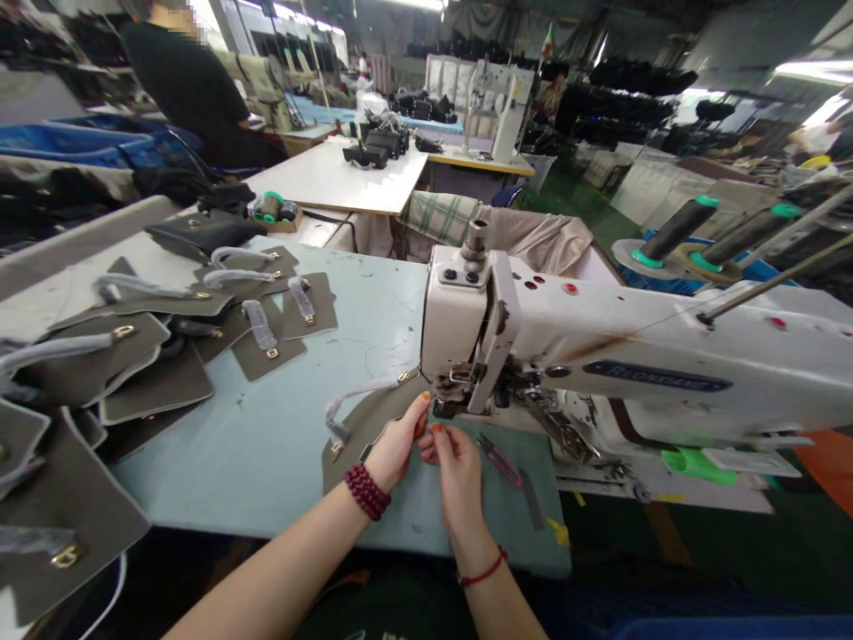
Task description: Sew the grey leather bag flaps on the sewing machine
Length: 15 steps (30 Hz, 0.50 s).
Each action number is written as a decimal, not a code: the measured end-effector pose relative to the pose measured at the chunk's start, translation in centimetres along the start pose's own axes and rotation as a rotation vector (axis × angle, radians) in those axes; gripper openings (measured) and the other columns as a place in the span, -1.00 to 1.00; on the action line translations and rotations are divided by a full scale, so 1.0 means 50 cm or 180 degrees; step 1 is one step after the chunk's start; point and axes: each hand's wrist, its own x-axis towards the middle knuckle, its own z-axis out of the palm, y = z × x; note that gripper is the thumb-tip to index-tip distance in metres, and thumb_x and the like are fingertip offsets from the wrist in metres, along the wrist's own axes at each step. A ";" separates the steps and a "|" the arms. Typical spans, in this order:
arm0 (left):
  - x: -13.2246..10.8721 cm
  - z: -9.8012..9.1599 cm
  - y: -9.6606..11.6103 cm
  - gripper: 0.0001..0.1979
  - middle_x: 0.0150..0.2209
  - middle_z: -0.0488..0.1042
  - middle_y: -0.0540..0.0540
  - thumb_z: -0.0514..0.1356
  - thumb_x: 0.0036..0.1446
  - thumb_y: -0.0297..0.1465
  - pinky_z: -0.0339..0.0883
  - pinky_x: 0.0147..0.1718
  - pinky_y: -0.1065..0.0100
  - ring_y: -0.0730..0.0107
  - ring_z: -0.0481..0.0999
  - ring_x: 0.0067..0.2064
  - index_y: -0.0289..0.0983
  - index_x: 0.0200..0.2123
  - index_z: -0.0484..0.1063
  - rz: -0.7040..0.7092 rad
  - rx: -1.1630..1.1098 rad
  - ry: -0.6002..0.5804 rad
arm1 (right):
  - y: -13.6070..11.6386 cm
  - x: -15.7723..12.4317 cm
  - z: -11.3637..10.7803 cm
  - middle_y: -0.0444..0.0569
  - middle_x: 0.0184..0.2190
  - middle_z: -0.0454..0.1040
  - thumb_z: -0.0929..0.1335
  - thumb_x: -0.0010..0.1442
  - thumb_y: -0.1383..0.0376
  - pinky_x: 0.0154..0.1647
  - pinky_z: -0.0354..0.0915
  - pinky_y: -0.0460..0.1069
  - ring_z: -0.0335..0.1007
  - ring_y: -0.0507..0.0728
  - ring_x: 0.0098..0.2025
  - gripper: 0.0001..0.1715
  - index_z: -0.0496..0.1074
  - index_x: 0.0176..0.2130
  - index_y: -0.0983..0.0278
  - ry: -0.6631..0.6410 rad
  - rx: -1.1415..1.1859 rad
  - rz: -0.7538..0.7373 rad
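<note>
A grey panel (373,418) with a plastic-wrapped handle (356,391) and gold clasps lies left of the sewing machine's needle area. My left hand (400,436), a beaded bracelet at its wrist, rests over the panel's right edge with thumb and fingers pinched together. Beside it, just in front of the presser foot, my right hand (451,453) is also closed in a pinch. What sits between the fingertips of either hand is too small to make out. The white sewing machine (633,329) stands behind and to the right of both hands.
Pink-handled snips (499,462) and a dark strip (531,500) lie right of my right hand. Grey panels with wrapped handles (139,356) pile up at left. Thread cones (676,233) stand behind the machine. A person in black (190,89) sits at the upper left.
</note>
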 end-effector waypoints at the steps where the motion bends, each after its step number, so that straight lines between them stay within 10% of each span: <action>1: -0.007 0.001 -0.001 -0.49 -0.67 0.18 0.08 0.11 -0.02 0.07 0.11 -0.60 0.40 0.49 0.17 -0.61 -0.21 -0.68 0.15 -0.0027 -0.0065 -0.0057 | -0.001 0.002 0.000 -0.02 -0.45 0.52 0.31 0.21 0.13 -0.43 0.31 -0.10 0.40 0.05 -0.47 -0.69 0.47 -0.31 0.33 0.0053 -0.0027 -0.0013; 8: -0.089 -0.054 0.035 -0.70 -0.63 0.14 0.13 0.13 0.15 -0.16 -0.03 -0.64 0.48 0.54 0.06 -0.61 -0.24 -0.50 0.26 0.0209 0.0088 -0.0618 | -0.005 0.018 0.025 0.04 -0.33 0.54 0.30 0.20 0.06 -0.45 0.37 -0.06 0.47 0.13 -0.38 -0.61 0.49 -0.23 0.31 0.0137 0.0250 0.0236; 15: 0.074 -0.071 0.206 -0.81 -0.29 0.54 -0.08 0.32 -0.19 -0.44 0.30 -0.12 0.32 0.19 0.47 -0.16 -0.24 -0.38 0.51 0.1356 0.1697 -0.1385 | -0.009 0.038 0.103 -0.05 -0.39 0.53 0.28 0.18 0.02 -0.61 0.29 -0.11 0.45 0.08 -0.54 -0.63 0.40 -0.29 0.27 0.0215 0.0921 0.0659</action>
